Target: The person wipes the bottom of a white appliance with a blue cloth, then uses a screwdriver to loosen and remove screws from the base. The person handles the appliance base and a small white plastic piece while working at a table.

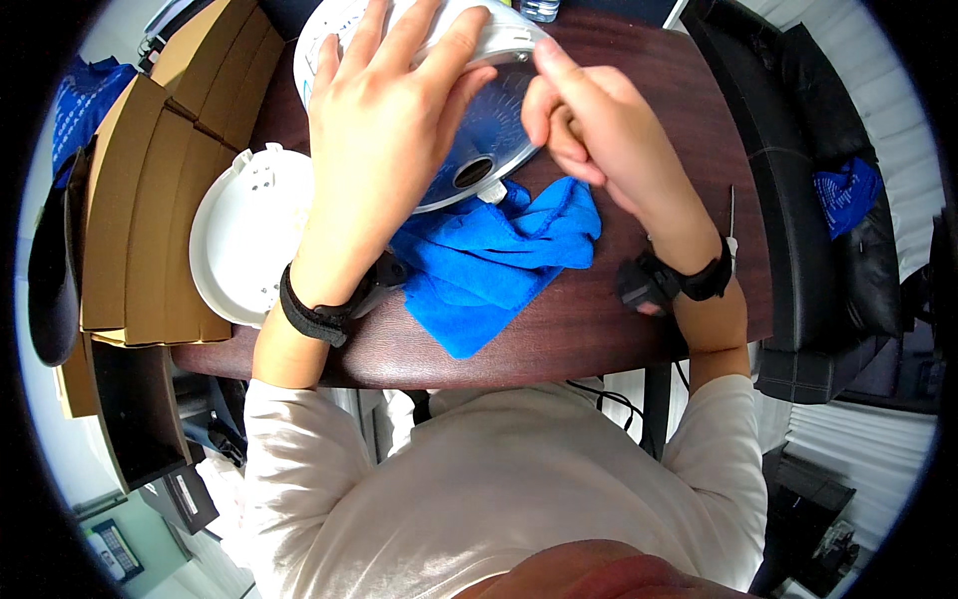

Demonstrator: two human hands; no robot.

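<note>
My left hand (pixel 389 110) lies over a round, white-rimmed piece (pixel 334 75) at the table's far side, its fingers spread across the white part. A clear, dark-bluish disc (pixel 489 135) with an oval hole fills the piece's near right side. At the right rim, my right hand (pixel 604 125) has its thumb stretched to the edge by a small fitting. The other fingers curl inward, with nothing visible in them. A crumpled blue cloth (pixel 489 265) lies just in front of the piece. Left of my left forearm is a shallow white round tray-like part (pixel 244 245), partly covered by that arm.
Stacked cardboard boxes (pixel 140 210) line the table's left side. A thin tool with a pale handle (pixel 732 215) lies near the right edge of the brown table (pixel 639 339). A clear bottle (pixel 540 10) stands at the far edge. A black sofa (pixel 798 200) is to the right.
</note>
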